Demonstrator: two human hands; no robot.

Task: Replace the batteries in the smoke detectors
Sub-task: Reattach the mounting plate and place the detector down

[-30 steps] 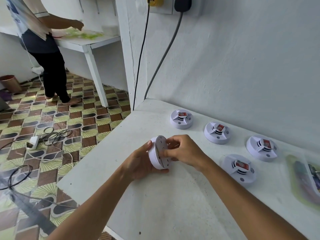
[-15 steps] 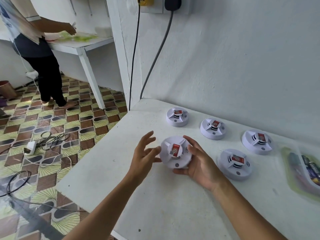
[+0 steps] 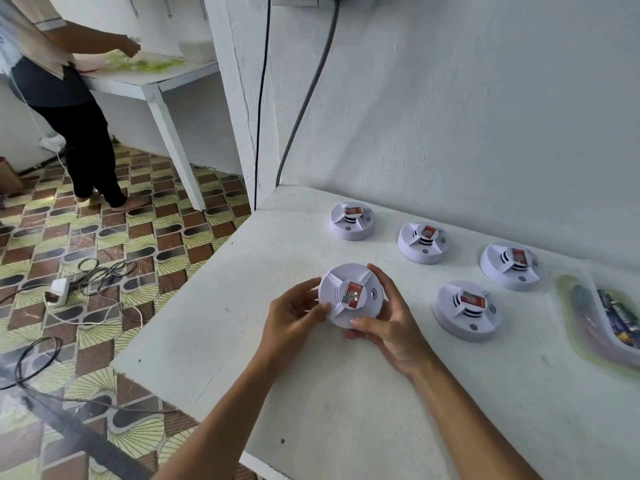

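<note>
1. The white wall (image 3: 467,98) fills the upper right; two cables, a black cable (image 3: 260,109) and a grey cable (image 3: 304,102), hang down it to the table's far corner.
2. The patterned tile floor (image 3: 104,244) spreads to the left, with a white charger (image 3: 57,291) and loose tangled cords lying on it.
3. The white table (image 3: 346,410) stands against the wall and carries all the detectors.
4. A second person (image 3: 65,98) stands at a farther white table (image 3: 152,81) in the upper left; the head is cut off by the frame edge.
5. A clear plastic tray (image 3: 581,341) lies at the table's right edge, partly out of frame. It holds dark batteries (image 3: 620,317) on its right side; the blurred items beside them are hard to make out.
6. The held smoke detector (image 3: 349,295), white with a red label facing up, is near the table's front left, gripped between both hands. Whether it touches the table cannot be told.
7. The left hand (image 3: 294,313) has its fingers curled against the detector's left rim, thumb on the top face.
8. The right hand (image 3: 391,323) cradles the right side, fingers wrapped behind the far rim and thumb pressed on the near edge.
9. Four more detectors sit face up on the table: the far-left detector (image 3: 351,221), the middle detector (image 3: 423,242) and the right detector (image 3: 510,266) in a row along the wall, and the near detector (image 3: 467,310) just beside the right hand.
</note>
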